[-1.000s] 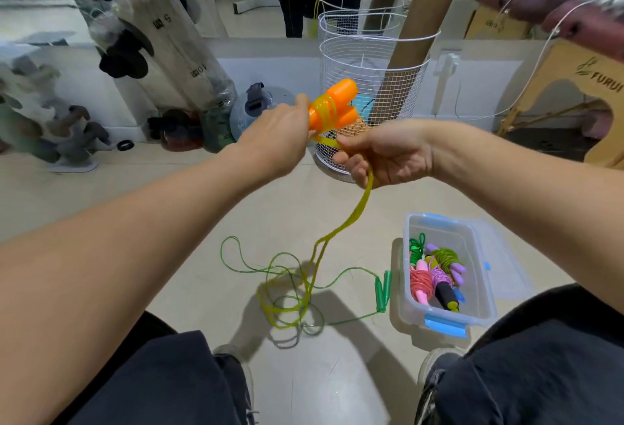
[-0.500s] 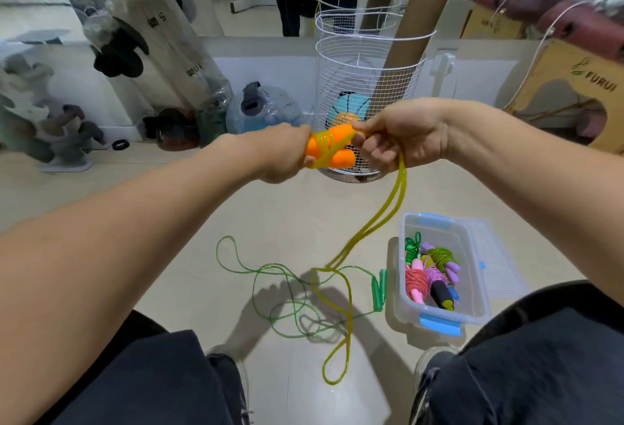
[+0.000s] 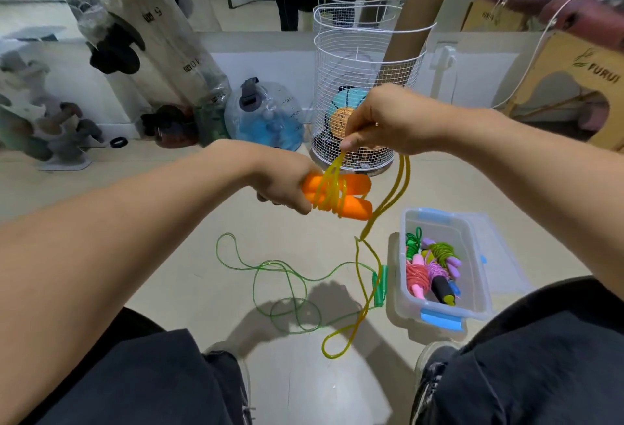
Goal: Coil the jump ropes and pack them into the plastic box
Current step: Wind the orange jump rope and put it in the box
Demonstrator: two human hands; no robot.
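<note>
My left hand (image 3: 285, 186) grips the two orange handles (image 3: 351, 196) of a jump rope, held side by side with several turns of yellow cord (image 3: 329, 193) round them. Just above, my right hand (image 3: 381, 120) pinches the doubled yellow cord, and the rest of it hangs down in a loop (image 3: 341, 340) near the floor. A green jump rope (image 3: 280, 276) lies loose on the floor, its green handles (image 3: 380, 286) beside the clear plastic box (image 3: 479, 289). Inside the box lie several coiled ropes (image 3: 432, 269), pink, green and purple.
A white wire basket (image 3: 364, 63) with balls and cardboard tubes stands behind my hands. A blue water jug (image 3: 266, 117) and bagged gear sit at the left wall. The box lid (image 3: 506, 255) lies to the right of the box. My knees frame the lower view.
My left hand has lowered the orange handles while my right hand carried the cord up and over them. The hanging loop has grown shorter and lifted off the pile on the floor.
</note>
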